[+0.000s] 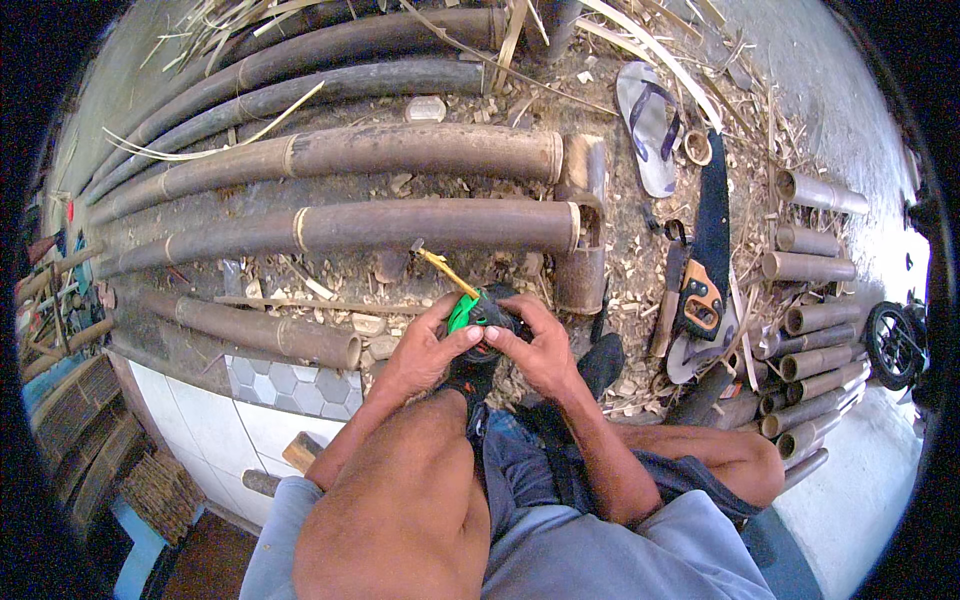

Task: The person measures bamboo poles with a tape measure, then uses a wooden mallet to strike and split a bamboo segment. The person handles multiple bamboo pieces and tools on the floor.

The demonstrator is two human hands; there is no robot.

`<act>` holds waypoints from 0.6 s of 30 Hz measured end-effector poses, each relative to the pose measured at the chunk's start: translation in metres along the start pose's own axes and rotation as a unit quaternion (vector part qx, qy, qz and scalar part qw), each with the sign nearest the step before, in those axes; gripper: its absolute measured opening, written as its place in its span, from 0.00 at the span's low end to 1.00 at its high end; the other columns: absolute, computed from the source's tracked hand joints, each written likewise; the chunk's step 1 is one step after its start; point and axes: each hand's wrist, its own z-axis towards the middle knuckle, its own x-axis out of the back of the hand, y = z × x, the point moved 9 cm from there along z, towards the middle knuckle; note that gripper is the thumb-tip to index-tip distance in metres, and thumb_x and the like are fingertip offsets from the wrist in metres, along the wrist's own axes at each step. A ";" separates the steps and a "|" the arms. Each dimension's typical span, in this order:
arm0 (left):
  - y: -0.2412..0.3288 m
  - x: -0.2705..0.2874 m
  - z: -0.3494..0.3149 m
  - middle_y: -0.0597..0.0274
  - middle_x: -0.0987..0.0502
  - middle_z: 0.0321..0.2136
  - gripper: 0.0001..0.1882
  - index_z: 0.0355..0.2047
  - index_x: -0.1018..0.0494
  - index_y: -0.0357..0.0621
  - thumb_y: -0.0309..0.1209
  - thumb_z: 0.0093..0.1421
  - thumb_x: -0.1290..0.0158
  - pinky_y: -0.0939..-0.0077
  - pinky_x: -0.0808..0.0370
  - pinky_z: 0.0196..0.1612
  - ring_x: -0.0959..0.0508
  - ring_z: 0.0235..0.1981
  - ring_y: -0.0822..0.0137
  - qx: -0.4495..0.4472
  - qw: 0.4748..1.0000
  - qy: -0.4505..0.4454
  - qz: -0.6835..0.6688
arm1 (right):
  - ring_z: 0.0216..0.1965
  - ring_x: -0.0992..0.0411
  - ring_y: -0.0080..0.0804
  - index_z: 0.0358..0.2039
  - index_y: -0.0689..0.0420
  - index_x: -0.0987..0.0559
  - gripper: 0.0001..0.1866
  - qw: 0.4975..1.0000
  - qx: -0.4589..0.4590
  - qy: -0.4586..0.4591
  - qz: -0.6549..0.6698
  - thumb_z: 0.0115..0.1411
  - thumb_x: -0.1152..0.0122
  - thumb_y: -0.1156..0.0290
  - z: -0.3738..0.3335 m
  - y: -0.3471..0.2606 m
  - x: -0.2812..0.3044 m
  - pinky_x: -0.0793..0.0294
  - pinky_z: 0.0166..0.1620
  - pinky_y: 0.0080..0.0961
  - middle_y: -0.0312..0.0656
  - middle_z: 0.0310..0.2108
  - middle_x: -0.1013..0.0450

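Out on this shaving-strewn brown floor (pixel 632 262), the left hand (pixel 424 352) and right hand (pixel 541 347) are gripping a green-and-black, yellow-bladed tape measure (pixel 464 311), probably light, easiest held by its stiff-looking casing (pixel 490 310).

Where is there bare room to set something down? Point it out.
Bare: pale floor below the black wheel, beside the short bamboo pieces; white tiles left of the wooden block. Crowded: around the saw and sandals.

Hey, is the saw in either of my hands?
No, the saw lies off to the right; the left hand and right hand hold a tape measure.
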 end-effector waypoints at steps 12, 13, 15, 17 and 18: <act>0.000 0.009 0.001 0.60 0.21 0.44 0.27 0.56 0.27 0.35 0.39 0.62 0.37 0.73 0.27 0.52 0.24 0.46 0.71 -0.008 0.999 0.015 0.030 | 0.45 0.26 0.29 0.51 0.62 0.25 0.28 0.994 -0.091 -0.055 0.033 0.56 0.28 0.59 -0.002 0.008 -0.007 0.26 0.50 0.30 0.44 0.43 0.24; -0.001 0.009 0.001 0.60 0.21 0.45 0.27 0.57 0.27 0.35 0.39 0.63 0.38 0.72 0.27 0.53 0.24 0.46 0.71 -0.008 1.000 0.015 0.026 | 0.46 0.26 0.30 0.53 0.62 0.25 0.29 0.995 -0.088 -0.039 0.021 0.56 0.28 0.59 -0.002 0.009 -0.005 0.27 0.51 0.31 0.45 0.44 0.25; -0.004 0.010 0.003 0.59 0.21 0.45 0.27 0.57 0.28 0.35 0.40 0.64 0.39 0.71 0.27 0.53 0.24 0.47 0.70 -0.008 0.999 0.028 0.020 | 0.48 0.26 0.33 0.55 0.63 0.26 0.32 0.997 -0.071 -0.028 0.007 0.56 0.28 0.59 -0.001 0.007 -0.009 0.28 0.54 0.32 0.47 0.46 0.25; -0.007 0.014 0.004 0.57 0.21 0.45 0.26 0.56 0.29 0.35 0.40 0.65 0.41 0.70 0.28 0.54 0.24 0.48 0.69 -0.005 0.998 0.054 0.017 | 0.53 0.28 0.41 0.61 0.63 0.32 0.38 0.998 -0.047 -0.006 -0.031 0.55 0.27 0.58 -0.002 0.003 -0.013 0.30 0.57 0.35 0.51 0.51 0.29; -0.007 0.015 0.004 0.56 0.21 0.45 0.25 0.56 0.29 0.35 0.40 0.66 0.42 0.70 0.28 0.54 0.24 0.48 0.69 -0.003 0.997 0.063 0.038 | 0.55 0.29 0.44 0.64 0.63 0.34 0.42 0.998 -0.046 0.008 -0.050 0.54 0.27 0.58 -0.003 0.003 -0.015 0.31 0.59 0.37 0.54 0.53 0.30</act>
